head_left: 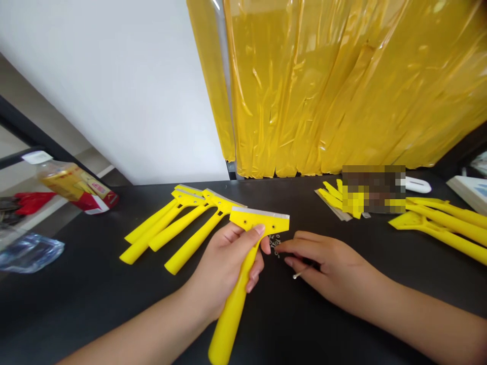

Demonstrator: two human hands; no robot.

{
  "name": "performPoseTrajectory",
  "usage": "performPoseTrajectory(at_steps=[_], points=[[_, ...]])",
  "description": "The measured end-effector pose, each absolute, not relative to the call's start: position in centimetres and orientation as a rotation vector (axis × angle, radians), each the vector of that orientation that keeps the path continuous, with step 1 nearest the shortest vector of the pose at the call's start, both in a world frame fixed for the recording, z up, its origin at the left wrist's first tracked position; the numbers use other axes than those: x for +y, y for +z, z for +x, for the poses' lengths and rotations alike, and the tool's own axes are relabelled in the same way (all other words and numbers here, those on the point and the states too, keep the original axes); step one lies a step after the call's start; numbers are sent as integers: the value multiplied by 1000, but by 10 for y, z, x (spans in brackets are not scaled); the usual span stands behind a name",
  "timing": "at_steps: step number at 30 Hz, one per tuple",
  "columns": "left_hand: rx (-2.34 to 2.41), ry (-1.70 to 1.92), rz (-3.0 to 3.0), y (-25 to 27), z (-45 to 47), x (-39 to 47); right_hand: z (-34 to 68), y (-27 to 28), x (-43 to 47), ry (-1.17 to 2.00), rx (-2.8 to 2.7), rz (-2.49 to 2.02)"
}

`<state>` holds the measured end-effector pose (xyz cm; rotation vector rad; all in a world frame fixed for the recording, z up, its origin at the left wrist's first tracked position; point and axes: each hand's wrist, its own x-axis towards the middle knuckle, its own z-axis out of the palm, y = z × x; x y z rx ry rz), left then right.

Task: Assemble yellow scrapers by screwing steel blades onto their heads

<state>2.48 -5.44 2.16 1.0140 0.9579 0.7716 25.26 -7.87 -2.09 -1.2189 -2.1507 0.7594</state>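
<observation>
My left hand [232, 263] is closed round the neck of a yellow scraper [230, 314], thumb pressed just below its head. The scraper's head has a metal blade along the top and two small holes, and its handle slants down toward me. Over a small heap of screws and nuts [274, 243] on the table, my right hand [327, 261] has its thumb and index fingertip close together. A thin metal rod [300, 274] pokes out from under its curled fingers; the rest of it is hidden. I cannot tell whether a screw is between the fingertips.
On the black table [114, 304], several yellow scrapers with blades [194, 228] lie at left. Yellow handles [449, 223] and small yellow plates [331, 195] lie at right, beside a blurred-out patch. A bottle [76, 185] and clear plastic [34, 251] are far left. Yellow film [323, 91] hangs behind.
</observation>
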Motion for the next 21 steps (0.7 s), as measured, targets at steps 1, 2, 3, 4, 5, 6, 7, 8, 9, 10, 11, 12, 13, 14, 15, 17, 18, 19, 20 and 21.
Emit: performPoseTrajectory(at_steps=[1,2,3,4,5,6,7,8,9,10,11,12,13,14,15,17,18,19,20,21], points=[[954,770,1019,21,25,-55,252,-21,-79,740,-2165,-1229],[953,769,1021,21,25,-55,251,-21,-79,722,-2175,-1240],[952,768,1022,20,25,-55,251,-22,-79,705,-2188,-1246],[950,771,1021,20,24,-55,250,-22,-79,689,-2204,-1247],[950,775,1019,20,24,-55,250,-22,-79,673,-2217,-1245],[950,780,1018,20,25,-55,250,-22,-79,656,-2225,-1240],[951,783,1019,20,25,-56,250,-22,-79,642,-2231,-1234],[950,784,1023,20,25,-56,250,-22,-79,627,-2236,-1230],[949,784,1027,21,25,-56,250,-22,-79,610,-2243,-1229],[949,783,1031,21,26,-56,249,-22,-80,590,-2254,-1228],[950,783,1033,21,26,-56,249,-22,-80,571,-2273,-1226],[951,784,1034,22,26,-57,248,-22,-80,556,-2294,-1227],[952,782,1035,22,26,-57,248,-22,-79,547,-2308,-1233],[954,780,1033,23,26,-57,247,-22,-79,547,-2319,-1241],[955,776,1033,23,26,-57,247,-22,-79,551,-2326,-1255],[958,766,1035,24,26,-57,246,-21,-78,573,-2336,-1292],[958,763,1037,24,26,-57,246,-21,-78,581,-2342,-1311],[959,764,1040,24,26,-57,246,-21,-78,589,-2344,-1325],[960,766,1041,24,26,-57,246,-21,-78,600,-2338,-1331],[960,768,1039,25,26,-57,247,-20,-78,628,-2313,-1334]])
